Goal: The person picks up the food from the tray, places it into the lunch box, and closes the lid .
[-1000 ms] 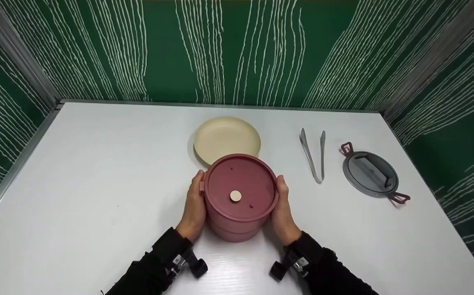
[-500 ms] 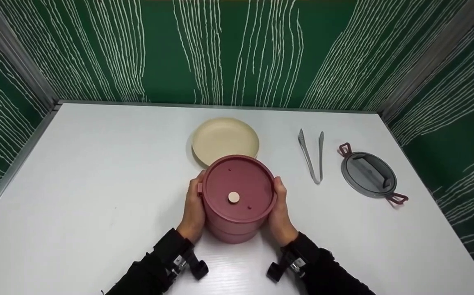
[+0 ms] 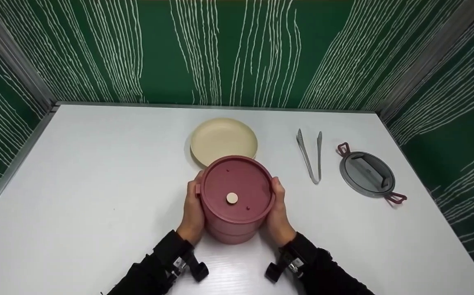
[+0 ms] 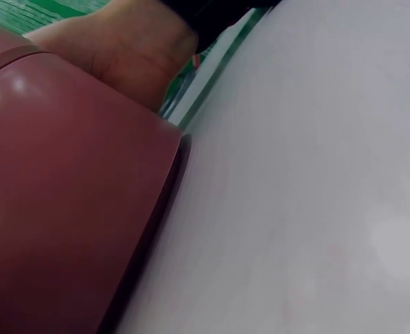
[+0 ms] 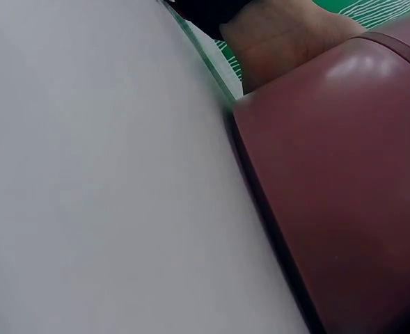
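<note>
A dark pink lidded pot point(image 3: 233, 229) with a small cream button on its flat lid stands upright on the white table, in the middle of the head view. My left hand point(image 3: 192, 213) holds its left side, beside a small side tab. On the opposite side my right hand point(image 3: 279, 213) holds it, thumb up near the rim. Most of the fingers are hidden behind the pot. Both wrist views show the smooth pot wall point(image 4: 58, 188) down at the table surface, with the other hand's palm point(image 4: 131, 59) against the far side.
A cream plate point(image 3: 222, 137) lies just behind the pot, partly covered by it in the head view. To the right are metal tongs point(image 3: 308, 162), spread apart, and a grey lid point(image 3: 366, 174) with dark red side handles. Green walls with white lines enclose the table.
The whole head view has drifted slightly left. Both hands keep their hold on the pot, which stays in place.
</note>
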Demonstrator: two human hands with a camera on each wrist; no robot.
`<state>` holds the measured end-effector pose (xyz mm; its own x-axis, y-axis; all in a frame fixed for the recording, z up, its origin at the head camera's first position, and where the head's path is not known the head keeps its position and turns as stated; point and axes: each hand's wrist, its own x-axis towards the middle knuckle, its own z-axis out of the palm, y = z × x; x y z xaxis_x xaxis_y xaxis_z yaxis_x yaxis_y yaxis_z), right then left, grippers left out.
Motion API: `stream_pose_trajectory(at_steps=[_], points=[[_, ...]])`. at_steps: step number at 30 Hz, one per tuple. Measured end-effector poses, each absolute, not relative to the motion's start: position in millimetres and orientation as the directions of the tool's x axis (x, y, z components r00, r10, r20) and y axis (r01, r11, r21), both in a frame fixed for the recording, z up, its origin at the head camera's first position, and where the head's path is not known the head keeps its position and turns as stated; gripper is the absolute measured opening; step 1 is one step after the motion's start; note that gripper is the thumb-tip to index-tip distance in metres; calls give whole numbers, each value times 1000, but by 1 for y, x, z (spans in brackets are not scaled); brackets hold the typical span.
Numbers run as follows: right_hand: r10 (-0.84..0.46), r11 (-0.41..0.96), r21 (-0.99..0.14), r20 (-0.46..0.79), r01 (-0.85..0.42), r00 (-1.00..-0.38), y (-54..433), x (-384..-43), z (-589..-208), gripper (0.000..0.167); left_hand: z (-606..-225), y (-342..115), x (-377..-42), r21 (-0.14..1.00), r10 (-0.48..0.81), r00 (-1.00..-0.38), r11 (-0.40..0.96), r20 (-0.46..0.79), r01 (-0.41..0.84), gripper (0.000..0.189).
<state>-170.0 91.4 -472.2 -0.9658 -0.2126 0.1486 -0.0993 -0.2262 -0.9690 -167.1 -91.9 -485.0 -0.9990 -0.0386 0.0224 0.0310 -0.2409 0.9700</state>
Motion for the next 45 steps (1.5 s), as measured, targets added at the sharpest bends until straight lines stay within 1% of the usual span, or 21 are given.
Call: stream_pose_trajectory(at_steps=[4, 8, 22, 25, 28, 32, 38, 43, 45], points=[[-221, -251, -964, 144, -87, -965, 91, -170, -473, 69, -485, -92, -165, 973, -54, -999, -231, -7, 6, 48], [-239, -263, -962, 144, -78, -960, 91, -171, -473, 68, -486, -92, -165, 972, -59, -998, -234, 4, 17, 47], [-234, -191, -978, 132, -87, -963, 93, -170, -473, 66, -489, -91, -161, 975, -64, -997, -219, -39, -24, 52], [-227, -178, -980, 133, -93, -965, 94, -170, -474, 66, -488, -92, -161, 977, -53, -998, -211, -25, -13, 50], [-224, -177, -980, 133, -93, -965, 94, -170, -474, 67, -487, -92, -163, 976, -42, -999, -214, 23, 32, 46], [-224, -184, -978, 138, -97, -965, 93, -170, -473, 69, -486, -92, -164, 973, -41, -997, -217, 66, 73, 45], [-209, -165, -983, 119, -85, -971, 95, -170, -473, 69, -487, -92, -161, 974, -72, -997, -223, -40, -23, 52], [-203, -142, -988, 90, -62, -975, 97, -171, -476, 68, -489, -94, -161, 979, -52, -998, -205, -28, -17, 48], [-203, -136, -989, 87, -60, -975, 98, -172, -478, 68, -482, -95, -157, 980, -39, -999, -199, -31, -23, 46]])
